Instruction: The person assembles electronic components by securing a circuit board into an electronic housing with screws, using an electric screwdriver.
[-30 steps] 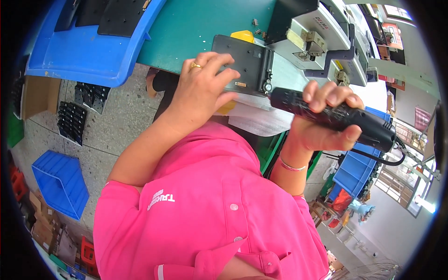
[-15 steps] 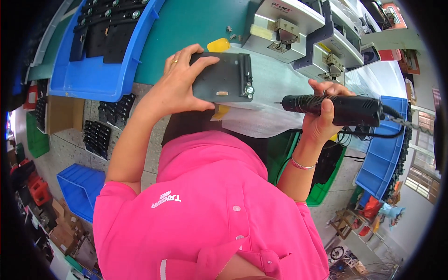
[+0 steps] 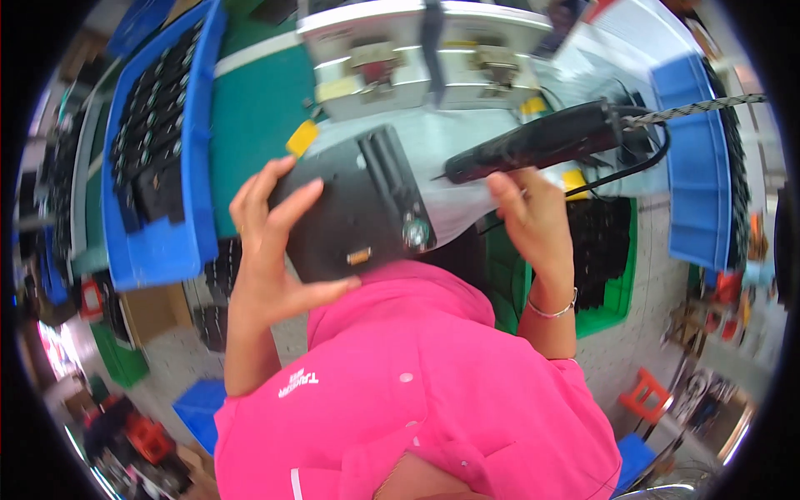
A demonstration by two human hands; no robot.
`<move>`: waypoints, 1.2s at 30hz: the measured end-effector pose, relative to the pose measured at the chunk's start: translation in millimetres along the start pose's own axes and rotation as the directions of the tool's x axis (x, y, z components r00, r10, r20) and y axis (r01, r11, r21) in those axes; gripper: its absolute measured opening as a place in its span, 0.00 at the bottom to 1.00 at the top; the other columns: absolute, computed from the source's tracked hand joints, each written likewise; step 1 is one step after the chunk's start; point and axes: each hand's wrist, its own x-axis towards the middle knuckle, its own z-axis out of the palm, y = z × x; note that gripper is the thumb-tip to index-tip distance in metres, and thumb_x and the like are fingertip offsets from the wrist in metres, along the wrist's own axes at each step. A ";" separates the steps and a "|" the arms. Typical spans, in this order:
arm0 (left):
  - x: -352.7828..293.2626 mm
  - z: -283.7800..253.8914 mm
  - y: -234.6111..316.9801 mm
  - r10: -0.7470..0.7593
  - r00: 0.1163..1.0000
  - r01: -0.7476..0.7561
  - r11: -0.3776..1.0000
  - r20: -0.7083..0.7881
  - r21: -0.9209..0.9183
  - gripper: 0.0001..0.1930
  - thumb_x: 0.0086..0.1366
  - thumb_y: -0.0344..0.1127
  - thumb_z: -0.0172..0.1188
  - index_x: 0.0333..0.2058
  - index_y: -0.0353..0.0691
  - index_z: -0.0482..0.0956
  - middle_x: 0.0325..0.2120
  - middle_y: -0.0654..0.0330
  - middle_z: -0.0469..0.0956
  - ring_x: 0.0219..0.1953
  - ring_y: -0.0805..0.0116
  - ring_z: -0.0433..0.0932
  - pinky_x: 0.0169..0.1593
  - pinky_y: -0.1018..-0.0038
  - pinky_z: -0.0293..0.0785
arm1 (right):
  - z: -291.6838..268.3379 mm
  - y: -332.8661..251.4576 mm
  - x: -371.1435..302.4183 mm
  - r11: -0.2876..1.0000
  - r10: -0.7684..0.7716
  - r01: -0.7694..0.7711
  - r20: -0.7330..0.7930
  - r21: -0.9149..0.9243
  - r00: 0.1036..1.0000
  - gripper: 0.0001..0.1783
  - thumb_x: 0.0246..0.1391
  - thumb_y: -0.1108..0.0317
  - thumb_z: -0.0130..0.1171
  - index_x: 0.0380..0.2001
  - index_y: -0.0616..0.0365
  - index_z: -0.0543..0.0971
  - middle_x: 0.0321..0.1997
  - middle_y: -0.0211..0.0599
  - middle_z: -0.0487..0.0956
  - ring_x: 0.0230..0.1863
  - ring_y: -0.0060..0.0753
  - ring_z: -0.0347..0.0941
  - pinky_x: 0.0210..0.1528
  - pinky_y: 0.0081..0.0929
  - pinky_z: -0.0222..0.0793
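My left hand (image 3: 271, 250) is closed on the edges of a flat black housing (image 3: 333, 208), thumb along its near edge and fingers on the far side. The housing is tilted and slightly blurred; a raised ridge runs along its right side, with a small round shiny part and a brass-coloured connector at the near end. A black electric screwdriver (image 3: 533, 146) points its bit left toward the housing, a short gap away. At its underside my right hand (image 3: 537, 212) grips it with curled fingers, partly hidden behind the tool.
Two pale machines with metal fixtures (image 3: 375, 67) stand at the far side of the green mat (image 3: 258, 117). A blue tray (image 3: 200, 167) of black parts lies left, another blue tray (image 3: 696, 167) right. A green crate (image 3: 625, 308) sits below. The screwdriver's braided cord (image 3: 692, 108) runs right.
The black housing has come nearer my body and turned, its top tilting left. The screwdriver has swung to slope up rightward, and my right hand sits lower on it. The whole view has shifted.
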 end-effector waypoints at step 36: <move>79.1 347.7 271.2 0.611 0.055 -0.732 0.563 0.790 -0.384 0.38 0.47 0.46 0.75 0.57 0.43 0.71 0.53 0.53 0.74 0.53 0.56 0.75 0.55 0.61 0.68 | -15.4 278.5 -314.8 0.003 0.971 0.403 -0.099 0.915 0.218 0.24 0.64 0.66 0.54 0.63 0.52 0.69 0.54 0.31 0.79 0.52 0.26 0.74 0.49 0.31 0.74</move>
